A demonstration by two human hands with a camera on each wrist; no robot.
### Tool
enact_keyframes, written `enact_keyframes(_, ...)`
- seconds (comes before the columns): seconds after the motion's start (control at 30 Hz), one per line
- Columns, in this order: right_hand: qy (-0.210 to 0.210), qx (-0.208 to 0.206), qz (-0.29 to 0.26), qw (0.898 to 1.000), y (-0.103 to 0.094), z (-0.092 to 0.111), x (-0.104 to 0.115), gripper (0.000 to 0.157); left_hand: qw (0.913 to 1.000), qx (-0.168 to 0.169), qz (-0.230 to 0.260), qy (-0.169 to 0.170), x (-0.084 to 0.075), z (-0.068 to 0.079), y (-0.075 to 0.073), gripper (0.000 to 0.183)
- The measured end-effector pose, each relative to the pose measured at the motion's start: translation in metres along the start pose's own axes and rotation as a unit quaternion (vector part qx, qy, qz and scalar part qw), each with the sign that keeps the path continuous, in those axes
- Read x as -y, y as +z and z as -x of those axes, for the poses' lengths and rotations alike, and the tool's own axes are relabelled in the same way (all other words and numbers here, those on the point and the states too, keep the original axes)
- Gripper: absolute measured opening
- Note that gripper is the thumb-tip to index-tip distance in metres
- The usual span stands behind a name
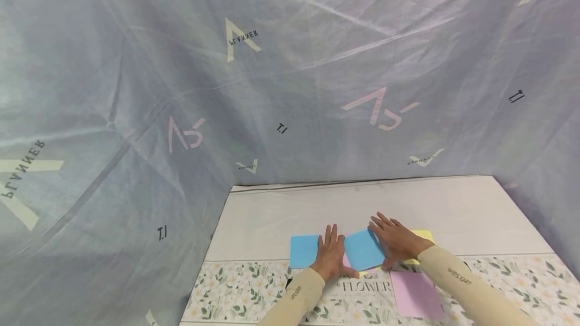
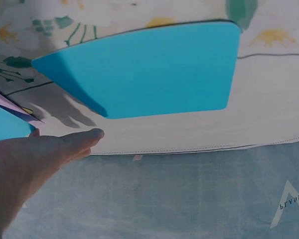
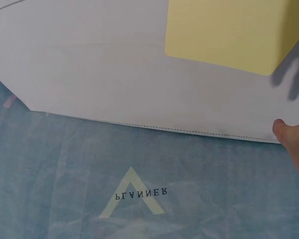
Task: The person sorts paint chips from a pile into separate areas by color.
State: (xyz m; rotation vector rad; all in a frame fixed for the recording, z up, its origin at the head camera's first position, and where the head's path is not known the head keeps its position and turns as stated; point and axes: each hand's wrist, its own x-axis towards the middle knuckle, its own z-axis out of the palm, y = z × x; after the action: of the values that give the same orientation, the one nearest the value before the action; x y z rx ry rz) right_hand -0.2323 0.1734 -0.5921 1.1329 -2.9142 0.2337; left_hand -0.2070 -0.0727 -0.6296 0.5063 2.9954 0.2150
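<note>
A blue square sheet (image 1: pixel 364 250) lies at a slant between my two hands, overlapping pink and yellow sheets beneath it in the head view. My left hand (image 1: pixel 332 257) is at its left edge, fingers spread and extended away from me, thumb near the lower left corner. At its right edge is my right hand (image 1: pixel 395 239), fingertips by the upper corner and thumb by the lower one. A second blue sheet (image 2: pixel 154 72) lies flat just left of my left hand. Beside my right hand is a yellow sheet (image 3: pixel 219 35), partly hidden by that arm in the head view.
A pink square sheet (image 1: pixel 416 294) lies nearer to me, beside the right forearm. The table is covered by a flower-printed cloth (image 1: pixel 240 285) with a plain white band (image 1: pixel 281 210) behind it. Grey-blue printed fabric (image 1: pixel 290 89) hangs around the back and sides.
</note>
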Motion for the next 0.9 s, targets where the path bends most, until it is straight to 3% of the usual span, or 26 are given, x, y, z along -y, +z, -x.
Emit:
enact_keyframes(0.27, 0.020, 0.006, -0.049, 0.999, -0.005, 0.009, 0.003, 0.107, 0.9997, -0.018, -0.007, 0.017, -0.001, 0.003, -0.001, 0.117)
enact_keyframes(0.63, 0.013, 0.019, -0.082, 0.996, -0.007, 0.024, 0.010, 0.114, 0.9969, -0.029, -0.017, 0.072, 0.005, 0.018, -0.006, 0.114)
enact_keyframes(0.9, -0.028, -0.022, -0.075, 0.997, 0.001, 0.030, 0.024, 0.115, 0.9955, -0.019, -0.028, 0.089, 0.016, 0.031, -0.004, 0.113)
